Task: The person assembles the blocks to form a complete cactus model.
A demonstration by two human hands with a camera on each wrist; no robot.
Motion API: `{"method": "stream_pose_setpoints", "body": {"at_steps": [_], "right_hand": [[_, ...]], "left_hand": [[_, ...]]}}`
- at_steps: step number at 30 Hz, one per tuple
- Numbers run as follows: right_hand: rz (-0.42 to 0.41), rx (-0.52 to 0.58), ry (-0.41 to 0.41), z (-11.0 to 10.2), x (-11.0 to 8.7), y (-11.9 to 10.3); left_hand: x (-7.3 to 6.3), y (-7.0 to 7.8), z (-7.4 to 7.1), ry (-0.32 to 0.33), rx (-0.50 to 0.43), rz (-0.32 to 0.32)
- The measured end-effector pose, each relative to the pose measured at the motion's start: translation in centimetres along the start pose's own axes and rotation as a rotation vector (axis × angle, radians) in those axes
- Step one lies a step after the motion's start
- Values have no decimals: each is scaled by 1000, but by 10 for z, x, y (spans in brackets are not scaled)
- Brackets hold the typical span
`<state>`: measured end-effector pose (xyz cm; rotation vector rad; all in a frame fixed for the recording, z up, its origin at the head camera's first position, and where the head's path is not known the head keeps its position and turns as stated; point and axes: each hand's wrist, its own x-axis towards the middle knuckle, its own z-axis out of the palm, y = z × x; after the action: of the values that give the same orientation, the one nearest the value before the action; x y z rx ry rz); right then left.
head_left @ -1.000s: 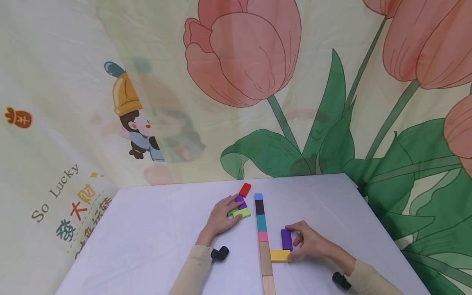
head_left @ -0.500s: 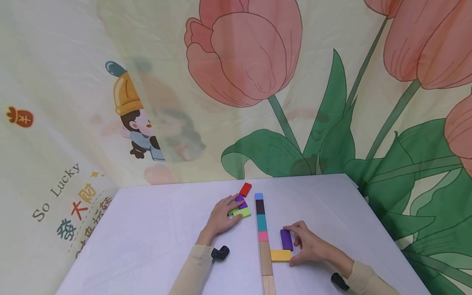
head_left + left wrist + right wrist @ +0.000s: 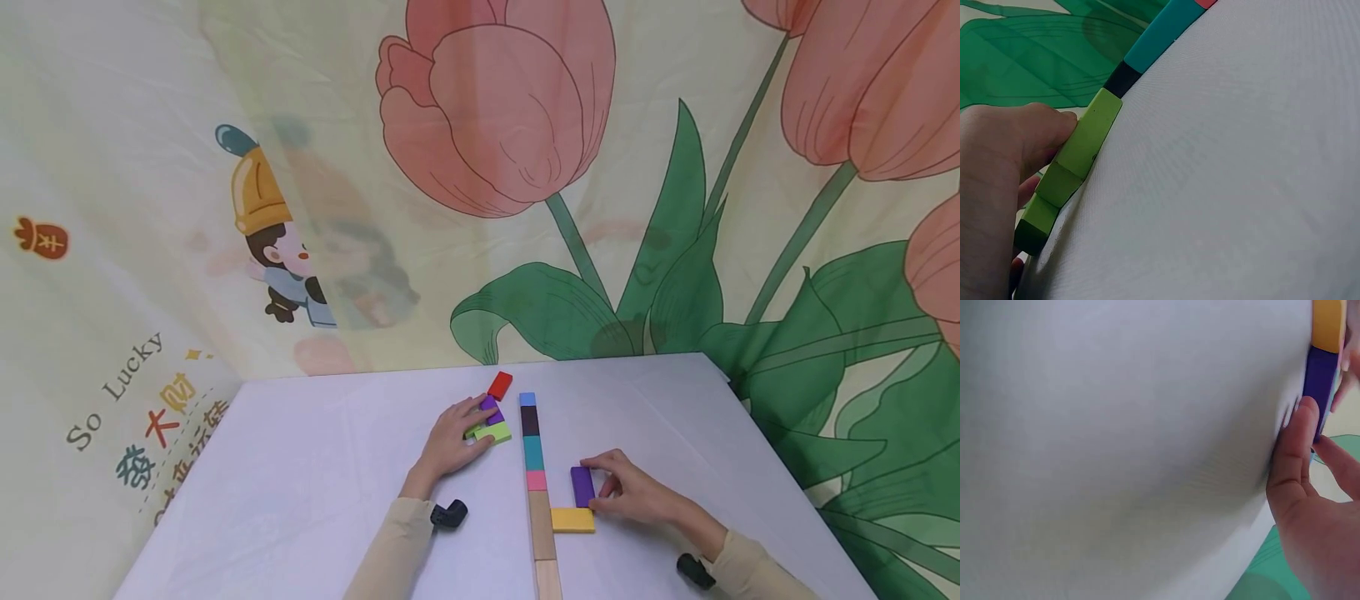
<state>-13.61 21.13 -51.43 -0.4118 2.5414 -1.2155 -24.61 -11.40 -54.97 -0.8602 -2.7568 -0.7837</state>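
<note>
In the head view my right hand [image 3: 633,490] holds a purple block [image 3: 582,487] between thumb and index finger, the index at its far end and the thumb near its close end. That purple block meets the far side of a yellow block [image 3: 573,521], which juts right from a row of blocks. My left hand [image 3: 450,437] rests over a small group with a second purple block [image 3: 492,409] and a light green block [image 3: 492,432]. Its thumb touches the green block [image 3: 1088,134] in the left wrist view; its other fingers are mostly hidden there.
The row runs away from me: wooden blocks [image 3: 542,525], then a pink block [image 3: 536,480], a teal block [image 3: 533,453], a black block [image 3: 529,421] and a light blue block [image 3: 527,399]. A red block [image 3: 500,386] lies beyond the left hand on the white table [image 3: 315,483].
My right thumb has moved from the yellow block's right end up to the purple block. The purple block has shifted and turned slightly. My left hand stays put.
</note>
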Motion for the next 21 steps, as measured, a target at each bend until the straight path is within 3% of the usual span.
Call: {"method": "stream_pose_setpoints", "body": {"at_steps": [7, 21], "right_hand": [[-52, 4, 34, 1, 1, 3], [23, -2, 44, 5, 0, 1]], "left_hand": [[1, 1, -1, -2, -7, -6], [0, -1, 1, -6, 6, -13]]}}
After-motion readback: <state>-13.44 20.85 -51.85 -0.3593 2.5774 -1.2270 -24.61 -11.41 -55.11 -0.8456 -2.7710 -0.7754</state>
